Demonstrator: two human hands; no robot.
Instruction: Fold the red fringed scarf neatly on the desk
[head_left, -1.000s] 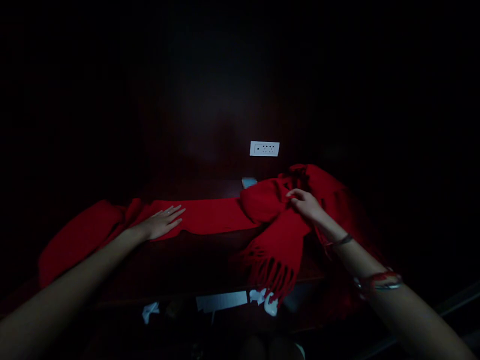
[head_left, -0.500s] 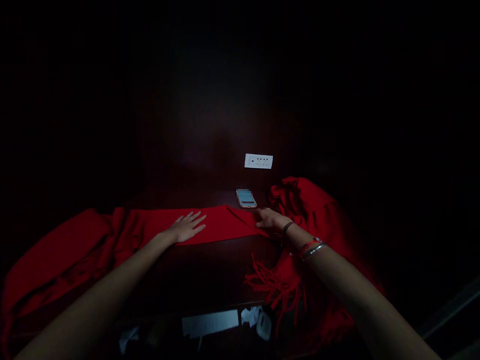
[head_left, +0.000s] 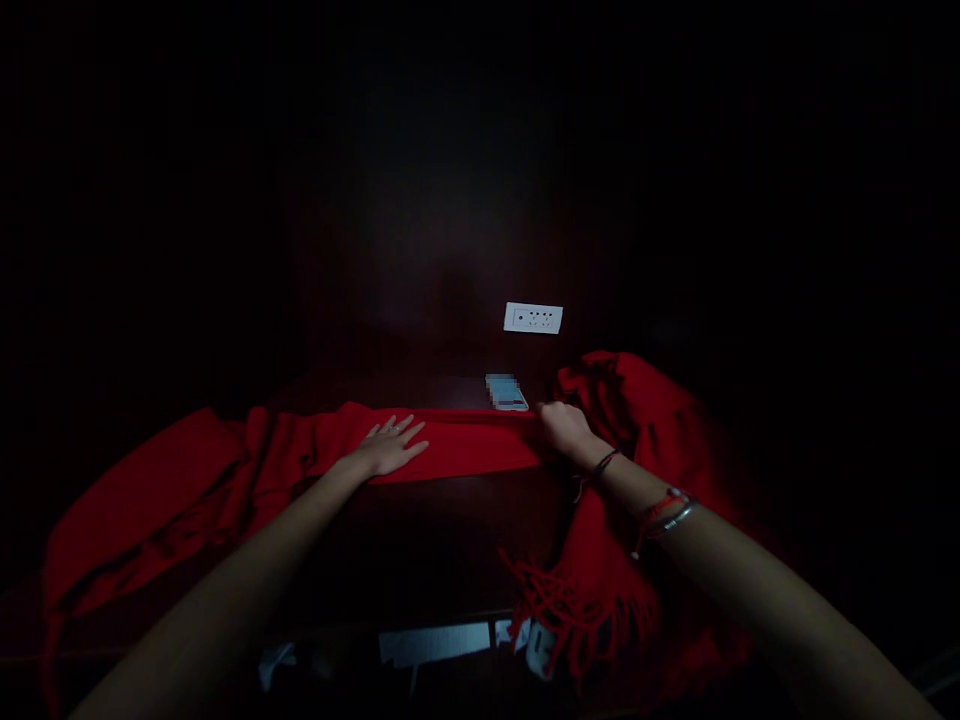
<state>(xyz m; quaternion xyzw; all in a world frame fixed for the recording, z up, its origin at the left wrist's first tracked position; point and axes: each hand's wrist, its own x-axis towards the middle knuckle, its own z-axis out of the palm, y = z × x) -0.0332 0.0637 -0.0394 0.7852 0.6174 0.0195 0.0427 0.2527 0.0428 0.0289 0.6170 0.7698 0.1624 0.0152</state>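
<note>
A long red scarf (head_left: 472, 447) lies across the dark tabletop, flat in the middle and bunched at the left. My left hand (head_left: 390, 450) rests flat on it with fingers spread. At the strip's right end my right hand (head_left: 564, 430) is closed on the cloth, its fingertips partly hidden. Beside that hand a heap of red fabric (head_left: 660, 420) is piled up, and a tasselled end (head_left: 592, 610) hangs over the front edge. Whether heap and strip are one piece I cannot tell.
Behind the cloth lies a phone (head_left: 506, 392) with its screen lit. A white socket panel (head_left: 533, 318) is on the dark back wall. Below the table's front edge are a pale flat object (head_left: 435, 643) and a white item (head_left: 539, 650). Much of the surroundings is very dark.
My right hand has closed on the scarf's end and shifted right, drawing the strip straighter; its diagonal fold has gone. My left hand stays spread on the cloth. The view has shifted slightly.
</note>
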